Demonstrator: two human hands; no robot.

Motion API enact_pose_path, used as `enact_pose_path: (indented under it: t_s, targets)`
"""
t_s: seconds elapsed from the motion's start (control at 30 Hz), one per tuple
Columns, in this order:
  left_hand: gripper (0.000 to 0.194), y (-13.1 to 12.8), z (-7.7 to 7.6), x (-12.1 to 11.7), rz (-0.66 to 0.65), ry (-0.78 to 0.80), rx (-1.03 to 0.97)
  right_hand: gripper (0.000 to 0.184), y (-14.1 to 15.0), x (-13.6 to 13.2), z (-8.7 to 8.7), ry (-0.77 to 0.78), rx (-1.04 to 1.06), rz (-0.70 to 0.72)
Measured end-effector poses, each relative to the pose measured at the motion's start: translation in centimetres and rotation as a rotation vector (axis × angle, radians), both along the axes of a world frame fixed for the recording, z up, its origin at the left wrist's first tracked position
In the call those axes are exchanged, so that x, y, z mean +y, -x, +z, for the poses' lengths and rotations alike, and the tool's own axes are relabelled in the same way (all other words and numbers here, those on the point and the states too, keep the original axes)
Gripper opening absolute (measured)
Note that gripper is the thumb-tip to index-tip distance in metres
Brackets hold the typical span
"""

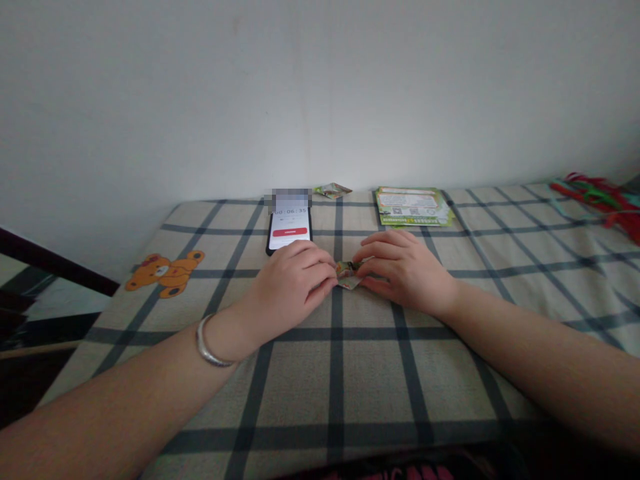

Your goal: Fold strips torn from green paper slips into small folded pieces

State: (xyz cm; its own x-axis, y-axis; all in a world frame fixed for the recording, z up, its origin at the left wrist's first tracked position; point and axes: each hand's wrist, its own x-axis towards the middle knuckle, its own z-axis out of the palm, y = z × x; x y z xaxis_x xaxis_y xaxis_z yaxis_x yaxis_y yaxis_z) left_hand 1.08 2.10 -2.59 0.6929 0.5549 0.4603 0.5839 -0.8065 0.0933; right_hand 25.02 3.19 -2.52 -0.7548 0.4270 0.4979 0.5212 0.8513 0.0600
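Observation:
A small folded piece of printed paper (349, 274) lies on the checked cloth (350, 373) between my two hands. My left hand (293, 283), with a silver bangle (207, 347) on its wrist, has its fingers curled and pinches the paper's left side. My right hand (403, 270) presses its bent fingers onto the paper's right side. Both hands rest on the cloth, and most of the paper is hidden under the fingertips.
A phone (290, 227) showing a running timer and a red button lies just beyond my left hand. Another folded paper piece (333, 191) sits by the wall. A stack of green printed sheets (413, 205) lies back right, red and green strips (603, 200) far right.

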Motion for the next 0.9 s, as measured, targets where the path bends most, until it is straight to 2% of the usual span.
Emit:
enact_pose_path:
  t_s: [0.2,0.33,0.57,0.67,0.77,0.9]
  targets:
    - [0.018,-0.1,0.4,-0.4,-0.023,-0.129,0.113,0.014,0.0,-0.3,0.4,-0.152,-0.022,-0.071]
    - [0.015,-0.2,0.5,-0.7,-0.013,-0.221,0.188,0.016,-0.1,-0.3,0.4,-0.168,-0.036,-0.024]
    - [0.018,-0.1,0.3,-0.4,0.062,-0.152,0.136,0.013,0.0,-0.4,0.3,-0.037,0.038,0.047]
    - [0.019,-0.3,0.6,-0.7,0.112,-0.183,0.185,0.011,-0.1,-0.3,0.2,0.051,0.067,0.087]
    - [0.016,-0.5,0.8,-1.1,0.143,-0.197,0.24,0.012,0.0,-0.1,0.2,0.125,0.095,0.077]
    - [0.012,-0.6,0.6,-0.9,0.162,-0.134,0.189,0.017,0.4,-0.2,0.4,0.218,0.097,0.02]
